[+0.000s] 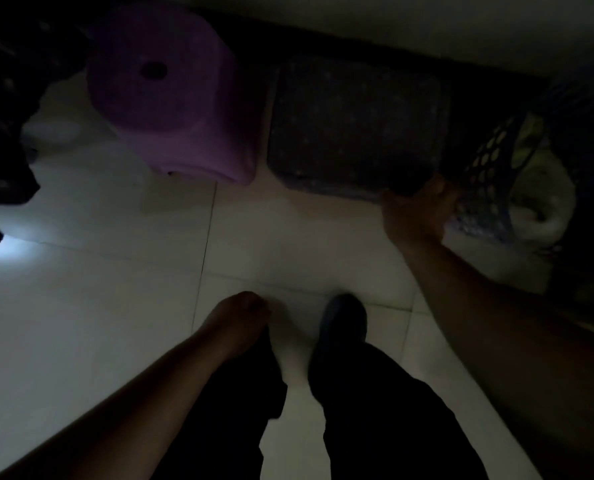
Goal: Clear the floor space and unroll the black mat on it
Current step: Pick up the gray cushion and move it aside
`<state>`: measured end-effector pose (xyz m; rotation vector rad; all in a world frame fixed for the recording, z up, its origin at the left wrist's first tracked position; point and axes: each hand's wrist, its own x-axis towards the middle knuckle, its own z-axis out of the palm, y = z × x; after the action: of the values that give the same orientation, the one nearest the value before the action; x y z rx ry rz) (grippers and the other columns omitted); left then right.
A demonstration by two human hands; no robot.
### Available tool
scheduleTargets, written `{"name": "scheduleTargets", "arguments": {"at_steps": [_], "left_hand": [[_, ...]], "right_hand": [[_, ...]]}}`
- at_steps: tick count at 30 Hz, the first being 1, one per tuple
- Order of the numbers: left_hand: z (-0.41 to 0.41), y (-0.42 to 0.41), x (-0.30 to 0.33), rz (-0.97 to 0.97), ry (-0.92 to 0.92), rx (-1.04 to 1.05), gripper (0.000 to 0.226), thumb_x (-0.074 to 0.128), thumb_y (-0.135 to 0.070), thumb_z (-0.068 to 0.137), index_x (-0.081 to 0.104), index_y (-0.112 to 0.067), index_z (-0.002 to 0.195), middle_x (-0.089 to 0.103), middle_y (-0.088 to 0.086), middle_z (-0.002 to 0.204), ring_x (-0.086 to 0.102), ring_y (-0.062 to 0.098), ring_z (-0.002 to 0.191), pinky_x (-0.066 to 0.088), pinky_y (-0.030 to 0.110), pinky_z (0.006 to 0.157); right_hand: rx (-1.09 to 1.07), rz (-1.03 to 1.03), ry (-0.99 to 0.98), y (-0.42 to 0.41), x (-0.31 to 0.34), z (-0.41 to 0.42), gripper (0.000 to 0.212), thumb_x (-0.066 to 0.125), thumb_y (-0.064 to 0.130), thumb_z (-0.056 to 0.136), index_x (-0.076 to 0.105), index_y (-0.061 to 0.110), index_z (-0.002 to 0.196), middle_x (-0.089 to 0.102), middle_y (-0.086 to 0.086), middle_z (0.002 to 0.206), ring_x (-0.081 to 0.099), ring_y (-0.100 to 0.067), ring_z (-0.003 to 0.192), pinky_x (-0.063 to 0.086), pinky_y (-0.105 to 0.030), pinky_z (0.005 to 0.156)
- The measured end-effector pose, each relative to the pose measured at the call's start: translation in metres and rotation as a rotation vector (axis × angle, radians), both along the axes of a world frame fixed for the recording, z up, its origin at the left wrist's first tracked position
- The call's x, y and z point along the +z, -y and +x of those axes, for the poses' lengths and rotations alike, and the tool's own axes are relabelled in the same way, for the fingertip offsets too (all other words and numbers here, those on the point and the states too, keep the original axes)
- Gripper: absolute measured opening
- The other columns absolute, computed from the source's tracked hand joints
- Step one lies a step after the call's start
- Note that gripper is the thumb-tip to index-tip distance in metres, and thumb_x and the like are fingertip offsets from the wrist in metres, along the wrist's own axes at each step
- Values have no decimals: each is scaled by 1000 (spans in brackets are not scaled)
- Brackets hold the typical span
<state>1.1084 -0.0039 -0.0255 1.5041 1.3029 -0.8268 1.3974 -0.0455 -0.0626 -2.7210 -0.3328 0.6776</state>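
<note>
Head view, very dim light, looking down at a white tiled floor with the person's dark trouser legs and feet at bottom centre.

Right hand is extended forward and closed over the near right corner of a dark, speckled, rectangular box or bin standing against the wall. Fingers wrap the edge, thumb side toward the camera. Judgement: this grip suits dragging or lifting the box out of the way, which fits the clearing part of the task. Just right of the hand, touching or nearly touching it, is a blue perforated plastic basket holding pale cloth; whether the hand also contacts the basket cannot be told.

Left hand hangs low near the left knee, holding nothing, fingers loosely curled; exact spread is unclear through blur.

A purple plastic stool with a round hole in its top stands left of the box, close beside it, also along the wall.

Black mat: not positively identified. A black mass at the far left edge could be it or could be clothing; too dark to tell.

Judgement: task at an early stage, with the floor centre already bare and the mat not unrolled.
</note>
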Motion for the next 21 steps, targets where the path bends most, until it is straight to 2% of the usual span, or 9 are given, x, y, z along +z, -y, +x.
{"name": "scheduleTargets", "arguments": {"at_steps": [3, 5, 6, 7, 8, 10, 14, 17, 21], "left_hand": [[-24, 24, 18, -30, -40, -30, 37, 46, -36, 90, 64, -15, 115, 63, 13, 124, 59, 29, 112, 38, 24, 82], [-43, 38, 32, -45, -55, 58, 30, 50, -30, 92, 65, -13, 112, 67, 12, 117, 61, 30, 108, 40, 25, 81], [-52, 45, 39, -41, -48, 88, 29, 52, -29, 93, 67, -11, 109, 69, 12, 111, 63, 30, 105, 43, 26, 80], [-60, 50, 48, -45, -40, 98, 28, 52, -28, 93, 68, -10, 107, 71, 12, 107, 65, 31, 102, 47, 28, 81], [-68, 55, 55, -54, -36, 105, 27, 53, -27, 92, 68, -9, 105, 71, 13, 104, 66, 32, 100, 51, 31, 83], [-81, 62, 70, -91, -41, 137, 27, 54, -26, 91, 68, -7, 105, 71, 15, 105, 67, 33, 99, 55, 40, 88], [-101, 76, 88, -94, -30, 269, 29, 56, -25, 90, 65, -6, 109, 70, 18, 110, 67, 34, 102, 55, 48, 92], [-114, 95, 98, -63, 12, 381, 19, 58, -23, 88, 66, -12, 102, 70, 15, 103, 68, 29, 91, 57, 47, 88], [-134, 135, 108, -36, 44, 423, 9, 61, -24, 85, 61, -20, 94, 71, 12, 106, 68, 31, 100, 56, 46, 91]], "right_hand": [[71, -137, -289, 47, 2, -63, 68, 63, 42, 86, 43, 7, 141, 39, -15, 143, 49, -33, 125, 46, -38, 101], [81, -219, -434, 70, 10, -90, 36, 61, 38, 85, 62, 9, 105, 56, -12, 108, 58, -30, 100, 50, -31, 80], [79, -230, -528, 79, 18, -103, 26, 60, 35, 85, 60, 10, 84, 57, -11, 87, 59, -29, 88, 47, -29, 70], [64, -232, -640, 89, 25, -116, 27, 60, 33, 85, 58, 8, 76, 57, -12, 76, 61, -29, 80, 48, -30, 66], [30, -219, -758, 99, 33, -130, 27, 62, 32, 86, 61, 6, 79, 61, -14, 75, 63, -29, 75, 52, -33, 66], [-33, -182, -884, 118, 53, -157, 24, 64, 30, 85, 66, 6, 88, 67, -14, 80, 67, -25, 69, 55, -31, 63], [-28, -178, -854, 148, 90, -190, 18, 62, 26, 89, 65, 8, 84, 70, -13, 82, 70, -22, 67, 52, -24, 53], [-22, -195, -860, 172, 106, -207, 16, 62, 24, 90, 65, 9, 87, 68, -11, 87, 69, -23, 71, 52, -26, 57], [27, -242, -847, 206, 114, -224, 13, 61, 23, 88, 64, 11, 88, 67, -10, 89, 69, -23, 74, 53, -29, 61]]}}
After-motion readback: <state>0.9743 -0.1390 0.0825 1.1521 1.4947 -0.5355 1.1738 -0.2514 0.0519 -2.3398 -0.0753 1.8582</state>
